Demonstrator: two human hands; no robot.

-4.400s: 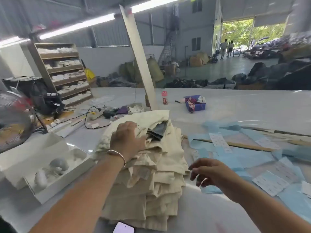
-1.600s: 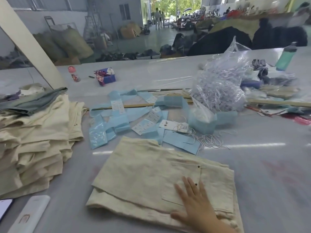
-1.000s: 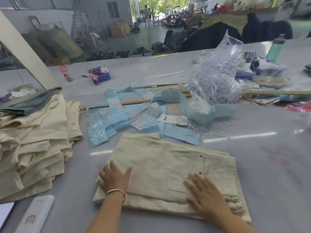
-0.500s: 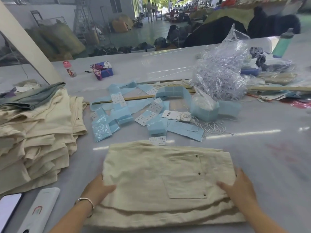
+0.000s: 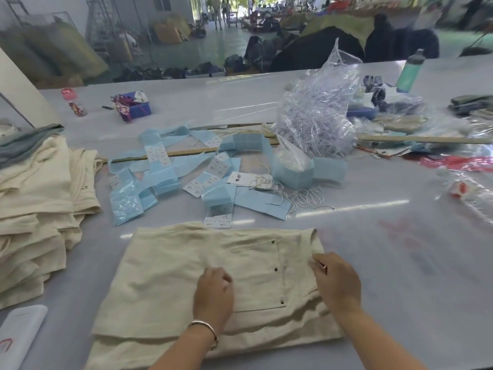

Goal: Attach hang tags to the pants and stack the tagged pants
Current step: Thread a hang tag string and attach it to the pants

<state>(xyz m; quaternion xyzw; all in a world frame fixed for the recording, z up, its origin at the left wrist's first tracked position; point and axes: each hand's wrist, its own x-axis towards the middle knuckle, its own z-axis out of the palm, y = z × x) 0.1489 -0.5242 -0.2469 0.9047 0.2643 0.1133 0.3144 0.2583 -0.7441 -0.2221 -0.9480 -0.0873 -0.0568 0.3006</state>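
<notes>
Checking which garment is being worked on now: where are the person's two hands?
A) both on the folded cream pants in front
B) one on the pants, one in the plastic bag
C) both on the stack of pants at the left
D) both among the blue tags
A: the left hand and right hand both rest on the folded cream pants.

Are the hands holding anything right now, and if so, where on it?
The right hand pinches the folded cream pants at their right edge, by the waistband. The left hand rests curled on the pants' middle; a grip there cannot be told.
</notes>
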